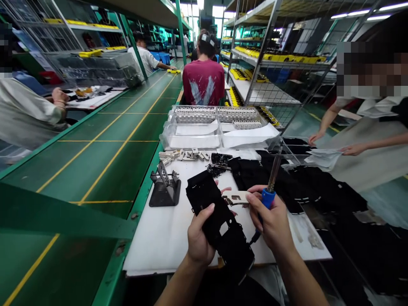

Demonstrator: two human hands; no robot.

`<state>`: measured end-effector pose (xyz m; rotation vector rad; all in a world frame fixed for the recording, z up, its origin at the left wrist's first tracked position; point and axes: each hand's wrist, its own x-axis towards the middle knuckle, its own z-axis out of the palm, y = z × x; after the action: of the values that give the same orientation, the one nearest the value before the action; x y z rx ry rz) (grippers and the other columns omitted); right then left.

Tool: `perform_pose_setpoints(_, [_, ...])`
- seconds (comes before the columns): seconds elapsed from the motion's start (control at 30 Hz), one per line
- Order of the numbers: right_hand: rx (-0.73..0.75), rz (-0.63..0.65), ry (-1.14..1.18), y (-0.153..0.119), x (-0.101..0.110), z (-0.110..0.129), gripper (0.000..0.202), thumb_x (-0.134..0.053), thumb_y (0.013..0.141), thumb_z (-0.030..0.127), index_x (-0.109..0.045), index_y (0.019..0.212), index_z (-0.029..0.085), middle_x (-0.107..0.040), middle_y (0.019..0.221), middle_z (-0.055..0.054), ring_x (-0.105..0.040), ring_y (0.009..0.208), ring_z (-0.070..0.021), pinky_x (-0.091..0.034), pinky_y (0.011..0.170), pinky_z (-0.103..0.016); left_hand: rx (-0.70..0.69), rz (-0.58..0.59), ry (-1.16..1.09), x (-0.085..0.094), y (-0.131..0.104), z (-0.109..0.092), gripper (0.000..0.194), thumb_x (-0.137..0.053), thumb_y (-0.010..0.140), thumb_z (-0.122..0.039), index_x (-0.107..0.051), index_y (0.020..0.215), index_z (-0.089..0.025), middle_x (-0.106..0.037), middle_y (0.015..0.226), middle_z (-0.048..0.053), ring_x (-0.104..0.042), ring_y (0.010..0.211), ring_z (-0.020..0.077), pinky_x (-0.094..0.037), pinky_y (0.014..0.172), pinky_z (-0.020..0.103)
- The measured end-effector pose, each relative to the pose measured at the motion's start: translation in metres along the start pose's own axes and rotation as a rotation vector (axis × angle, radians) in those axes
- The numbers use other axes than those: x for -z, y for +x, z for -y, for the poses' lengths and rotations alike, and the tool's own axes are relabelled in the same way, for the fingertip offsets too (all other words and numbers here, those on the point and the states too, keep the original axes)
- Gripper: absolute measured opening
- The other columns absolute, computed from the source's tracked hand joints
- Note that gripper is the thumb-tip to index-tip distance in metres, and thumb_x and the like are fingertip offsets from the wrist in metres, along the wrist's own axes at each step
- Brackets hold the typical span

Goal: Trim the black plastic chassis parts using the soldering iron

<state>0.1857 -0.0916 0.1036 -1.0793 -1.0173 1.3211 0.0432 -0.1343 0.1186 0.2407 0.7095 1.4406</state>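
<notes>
My left hand (201, 238) is wrapped round a flat black panel (213, 216) with cut-outs, thumb on its face and fingertips showing past its far edge. In my right hand (272, 216) a soldering iron (268, 196) with a blue handle points upward. The thumb and fingers of that hand also pinch a small off-white plastic piece (237, 197), which lies against or just over the panel's right edge; contact is hard to tell. A black soldering iron stand (165, 191) sits on the white tabletop (159, 238), left of the panel.
Loose off-white pieces (185, 155) and small black parts (219, 163) lie beyond my hands. Clear trays (194, 127) stand behind them. Black panels (255, 170) are piled at right. A green conveyor (121, 127) runs along the left. A co-worker's hands (353, 149) hold white sheets at right.
</notes>
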Motion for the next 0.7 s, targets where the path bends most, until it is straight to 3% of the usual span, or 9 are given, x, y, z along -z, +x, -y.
perform_pose_setpoints(0.1, [0.004,0.006,-0.049,-0.002,0.009,-0.006,0.029,-0.07,0.08,0.043,-0.062,0.094,0.019,-0.056,0.06,0.004,-0.034,0.032,-0.0031,-0.017,0.031,-0.019,0.033,-0.066,-0.021,-0.004,-0.001,0.003,0.065,-0.061,0.079,-0.022,-0.043,0.142,-0.016,-0.071,0.103,0.01,-0.072,0.076,0.025,-0.056,0.072,0.035])
perform_pose_setpoints(0.23, [-0.021,0.107,-0.219,0.001,0.027,-0.007,0.032,-0.075,0.074,0.04,-0.065,0.097,0.02,-0.05,0.056,0.006,-0.036,0.039,-0.0062,-0.027,0.036,-0.021,0.082,-0.107,-0.008,-0.006,0.0,0.004,0.063,-0.057,0.081,-0.02,-0.043,0.142,-0.014,-0.072,0.09,0.008,-0.072,0.074,0.0251,-0.055,0.073,0.035])
perform_pose_setpoints(0.33, [0.075,0.17,-0.473,0.006,0.041,-0.004,0.024,-0.076,0.073,0.038,-0.068,0.086,0.02,-0.05,0.057,0.004,-0.044,0.052,-0.0111,-0.039,0.048,-0.024,0.21,-0.094,0.04,-0.003,0.0,0.003,0.057,-0.054,0.082,-0.023,-0.048,0.137,-0.011,-0.073,0.092,0.012,-0.071,0.074,0.028,-0.055,0.068,0.036])
perform_pose_setpoints(0.4, [0.139,0.169,-0.574,0.008,0.044,-0.001,0.021,-0.074,0.074,0.039,-0.067,0.077,0.02,-0.052,0.06,0.003,-0.046,0.055,-0.012,-0.04,0.051,-0.024,0.251,-0.071,0.083,-0.001,0.0,0.005,0.05,-0.052,0.084,-0.029,-0.056,0.128,-0.006,-0.072,0.098,0.017,-0.07,0.074,0.0278,-0.054,0.066,0.035])
perform_pose_setpoints(0.47, [0.119,0.117,-0.563,0.005,0.041,0.002,0.024,-0.075,0.073,0.041,-0.063,0.073,0.019,-0.049,0.056,0.004,-0.043,0.051,-0.0107,-0.036,0.047,-0.023,0.208,-0.069,0.144,0.002,0.002,0.01,0.047,-0.05,0.087,-0.037,-0.062,0.119,-0.004,-0.072,0.098,0.018,-0.069,0.072,0.0243,-0.053,0.064,0.031])
perform_pose_setpoints(0.57, [-0.041,0.055,-0.436,-0.003,0.023,0.009,0.03,-0.075,0.073,0.045,-0.06,0.073,0.019,-0.05,0.051,0.005,-0.039,0.04,-0.0083,-0.03,0.037,-0.022,0.118,-0.104,0.186,0.004,0.009,0.02,0.053,-0.045,0.09,-0.052,-0.066,0.112,-0.008,-0.072,0.086,0.012,-0.066,0.064,0.02,-0.051,0.057,0.027])
perform_pose_setpoints(0.7, [-0.183,0.066,-0.29,-0.01,-0.003,0.011,0.036,-0.076,0.07,0.049,-0.061,0.078,0.018,-0.063,0.056,0.0,-0.041,0.033,-0.0087,-0.032,0.032,-0.023,0.168,-0.063,0.071,0.0,0.015,0.033,0.062,-0.041,0.089,-0.063,-0.067,0.111,-0.011,-0.072,0.079,0.01,-0.067,0.065,0.022,-0.052,0.058,0.029])
